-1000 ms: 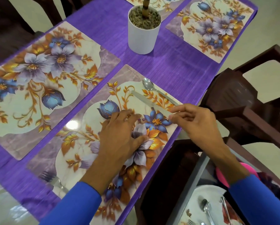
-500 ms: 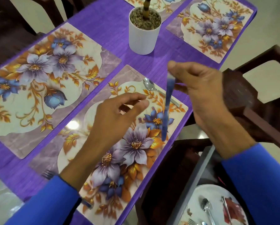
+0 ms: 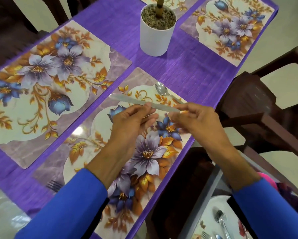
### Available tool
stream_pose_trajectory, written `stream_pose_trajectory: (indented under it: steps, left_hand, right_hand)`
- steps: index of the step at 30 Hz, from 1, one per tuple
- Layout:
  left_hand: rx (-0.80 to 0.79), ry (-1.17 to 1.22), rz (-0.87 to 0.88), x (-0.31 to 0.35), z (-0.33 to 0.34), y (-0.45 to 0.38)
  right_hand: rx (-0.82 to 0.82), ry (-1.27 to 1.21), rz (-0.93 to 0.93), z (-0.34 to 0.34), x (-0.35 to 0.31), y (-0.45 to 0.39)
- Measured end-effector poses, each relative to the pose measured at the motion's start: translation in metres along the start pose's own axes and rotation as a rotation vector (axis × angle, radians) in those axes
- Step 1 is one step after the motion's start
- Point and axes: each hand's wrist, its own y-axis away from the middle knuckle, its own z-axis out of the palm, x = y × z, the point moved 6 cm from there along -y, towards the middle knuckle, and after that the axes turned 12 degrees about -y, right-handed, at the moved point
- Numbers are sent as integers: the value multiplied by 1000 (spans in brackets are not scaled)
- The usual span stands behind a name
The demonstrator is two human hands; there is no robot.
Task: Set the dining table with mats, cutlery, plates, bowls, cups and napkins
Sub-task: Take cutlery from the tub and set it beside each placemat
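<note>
My right hand [image 3: 194,121] and left hand [image 3: 132,121] now pinch the knife [image 3: 144,102], lifted level off the near mat [image 3: 86,150]. I judge it still needs laying beside the spoon [image 3: 160,91] at the mat's far right corner.

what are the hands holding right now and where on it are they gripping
A table knife. The left hand pinches it near the middle of its length and the right hand pinches its handle end.

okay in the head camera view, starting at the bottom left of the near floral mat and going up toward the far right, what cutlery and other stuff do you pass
Fork at the near placemat's lower left edge → left hand → knife, held by both hands → right hand → spoon at the mat's far corner → white plant pot.
</note>
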Motion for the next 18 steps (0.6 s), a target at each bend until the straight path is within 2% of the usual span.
stream_pose_trajectory:
  steps: [2, 5, 9, 13, 15, 18]
  left_hand:
    - [-16, -12, 0, -4, 9, -7]
    - [-34, -122, 24, -8, 29, -13]
    - [15, -577, 92, -12, 30, -32]
    - [194, -1399, 587, -3, 29, -26]
    - [178, -1550, 810, -10, 35, -14]
    - [212, -1711, 969, -25, 38, -10]
  right_hand:
    - [32, -88, 18, -6, 12, 8]
    - [202, 159, -143, -22, 19, 7]
    - [242, 426, -235, -25, 35, 3]
    - [250, 529, -256, -24, 46, 0]
    - [258, 562, -279, -24, 49, 0]
    - [263, 583, -293, -24, 50, 0]
